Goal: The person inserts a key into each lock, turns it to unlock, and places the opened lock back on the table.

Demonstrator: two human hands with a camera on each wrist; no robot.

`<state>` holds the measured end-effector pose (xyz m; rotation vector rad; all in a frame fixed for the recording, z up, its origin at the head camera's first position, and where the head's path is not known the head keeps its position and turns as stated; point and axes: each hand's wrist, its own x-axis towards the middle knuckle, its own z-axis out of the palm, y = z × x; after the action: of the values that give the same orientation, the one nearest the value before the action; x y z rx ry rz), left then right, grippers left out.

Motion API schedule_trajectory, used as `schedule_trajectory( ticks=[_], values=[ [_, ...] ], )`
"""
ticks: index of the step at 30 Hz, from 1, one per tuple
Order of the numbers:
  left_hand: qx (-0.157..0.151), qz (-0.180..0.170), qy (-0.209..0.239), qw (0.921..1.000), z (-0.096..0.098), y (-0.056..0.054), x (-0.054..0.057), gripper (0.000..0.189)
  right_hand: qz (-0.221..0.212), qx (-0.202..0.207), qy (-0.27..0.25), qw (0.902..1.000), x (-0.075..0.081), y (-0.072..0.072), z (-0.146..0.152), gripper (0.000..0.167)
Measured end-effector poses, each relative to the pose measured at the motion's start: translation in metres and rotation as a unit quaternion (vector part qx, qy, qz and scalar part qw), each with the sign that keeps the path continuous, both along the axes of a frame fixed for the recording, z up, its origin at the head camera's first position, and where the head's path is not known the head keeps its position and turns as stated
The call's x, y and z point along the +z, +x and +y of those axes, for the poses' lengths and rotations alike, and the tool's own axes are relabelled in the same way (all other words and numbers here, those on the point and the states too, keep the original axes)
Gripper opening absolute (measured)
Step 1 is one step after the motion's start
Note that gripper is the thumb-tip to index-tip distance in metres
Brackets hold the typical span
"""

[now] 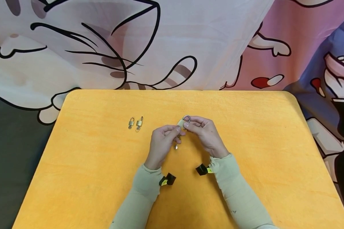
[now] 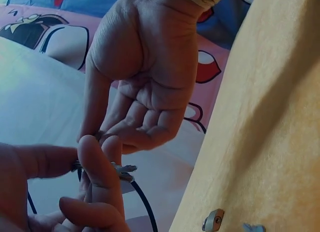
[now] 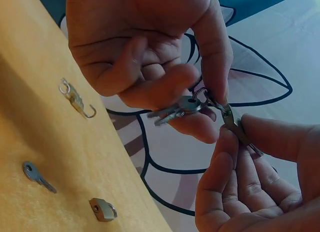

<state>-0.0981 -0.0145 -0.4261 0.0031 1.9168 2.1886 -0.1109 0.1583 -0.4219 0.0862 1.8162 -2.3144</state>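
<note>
Padlock (image 1: 181,123) held up over the yellow table (image 1: 261,133). I have the right hand (image 1: 207,135) closed in a pinch on its body; left hand (image 1: 161,143) pinches the keys (image 3: 182,106) at its base. Likely light, rigid, slippery metal; I favour the flat faces.

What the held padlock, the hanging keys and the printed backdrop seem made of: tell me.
Padlock: probably smooth metal, perhaps brassy, from its pale-gold body and glinting silvery shackle. Keys: likely polished metal, silvery-grey with small highlights. Backdrop: apparently thin matte fabric, since it hangs in soft folds.
</note>
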Motion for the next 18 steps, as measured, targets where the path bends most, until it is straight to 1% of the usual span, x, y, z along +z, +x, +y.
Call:
schedule_trajectory(
  ticks=[3,9,14,18],
  values=[
    [-0.002,0.004,-0.012,0.9999,0.0004,0.0001,-0.0001,0.018,-0.002,-0.003,-0.001,1.0000,0.0009,0.0000,0.0020,0.024],
    [-0.009,0.004,-0.024,0.9996,-0.0004,0.0004,-0.0014,0.014,-0.012,-0.002,0.004,0.9999,0.0026,0.0002,0.0039,0.035],
    [-0.006,0.009,-0.037,0.9993,-0.0012,-0.0002,-0.0035,0.014,-0.013,0.007,0.021,0.9997,0.0024,0.0000,0.0052,0.041],
    [-0.004,0.008,-0.042,0.9991,-0.0015,-0.0002,-0.0036,0.015,-0.006,0.015,0.038,0.9992,0.0032,0.0004,0.0041,0.042]
  ],
)
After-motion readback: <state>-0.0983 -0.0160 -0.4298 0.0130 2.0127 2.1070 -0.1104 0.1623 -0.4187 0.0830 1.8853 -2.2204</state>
